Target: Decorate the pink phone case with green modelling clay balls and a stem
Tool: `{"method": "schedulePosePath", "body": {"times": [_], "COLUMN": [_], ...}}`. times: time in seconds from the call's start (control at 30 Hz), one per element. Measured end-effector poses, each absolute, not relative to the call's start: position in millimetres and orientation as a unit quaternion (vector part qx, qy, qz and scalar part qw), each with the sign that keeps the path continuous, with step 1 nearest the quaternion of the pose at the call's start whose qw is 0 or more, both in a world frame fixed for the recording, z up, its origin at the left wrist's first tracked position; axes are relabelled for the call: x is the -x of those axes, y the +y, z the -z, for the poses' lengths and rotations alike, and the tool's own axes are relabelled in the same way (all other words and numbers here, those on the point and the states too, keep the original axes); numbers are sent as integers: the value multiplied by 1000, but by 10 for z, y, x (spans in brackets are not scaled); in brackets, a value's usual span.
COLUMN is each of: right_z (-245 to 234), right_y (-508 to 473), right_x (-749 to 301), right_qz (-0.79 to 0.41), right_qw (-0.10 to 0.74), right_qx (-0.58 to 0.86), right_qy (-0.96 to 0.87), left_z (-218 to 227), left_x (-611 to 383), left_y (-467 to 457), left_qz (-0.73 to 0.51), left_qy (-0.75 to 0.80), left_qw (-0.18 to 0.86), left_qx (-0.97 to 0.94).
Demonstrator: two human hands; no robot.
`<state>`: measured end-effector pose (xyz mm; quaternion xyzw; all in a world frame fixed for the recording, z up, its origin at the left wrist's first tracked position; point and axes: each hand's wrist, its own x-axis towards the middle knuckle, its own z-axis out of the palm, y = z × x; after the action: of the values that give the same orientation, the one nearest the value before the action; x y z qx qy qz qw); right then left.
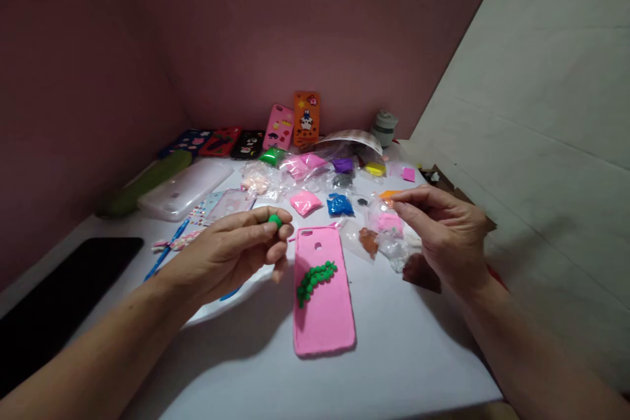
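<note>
My left hand (246, 236) pinches a small lump of green modelling clay (275, 220) between thumb and forefinger, above the table and left of the phone case. A pink phone case (327, 321) lies flat on the white table, with a camera cut-out near its far end. Across its upper half curves a caterpillar-like band of small green clay balls (315, 277). To the right, my right hand (438, 226) is raised over some clay packets, thumb and forefinger pressed together. Whatever may be between those fingertips is too small to make out.
Clear packets of coloured clay, among them a blue one (340, 205) and a pink one (305, 202), spread behind the case. Decorated phone cases, one orange (306, 119), lean against the pink wall. A black phone-shaped slab (73, 295) and a blue pen-like tool (167, 249) lie left.
</note>
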<state>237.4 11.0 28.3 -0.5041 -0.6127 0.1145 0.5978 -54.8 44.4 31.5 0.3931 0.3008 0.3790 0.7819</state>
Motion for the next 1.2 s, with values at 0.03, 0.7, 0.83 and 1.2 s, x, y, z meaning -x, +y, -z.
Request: {"method": "schedulePosePath", "body": {"times": [0.03,0.7,0.83,1.2], "right_z": [-274,-404,-420,-348], "right_y": [140,336,337,265], "right_x": [-2411,-2966,-2875,-2518], "right_qz": [-98,-264,-309,-485], "right_qw": [595,215,226,417], "right_qx": [504,480,496,509], "right_qy": [-618,-809,-780,-576], "left_z": [-308,-241,-230,-209], "left_x": [555,587,594,559], "left_y": [454,575,590,537], "left_qz": [-373,-386,-382,-376], "left_qy": [302,357,359,351], "left_qw": [784,728,725,734], "left_qx": [-395,-440,-447,-444]}}
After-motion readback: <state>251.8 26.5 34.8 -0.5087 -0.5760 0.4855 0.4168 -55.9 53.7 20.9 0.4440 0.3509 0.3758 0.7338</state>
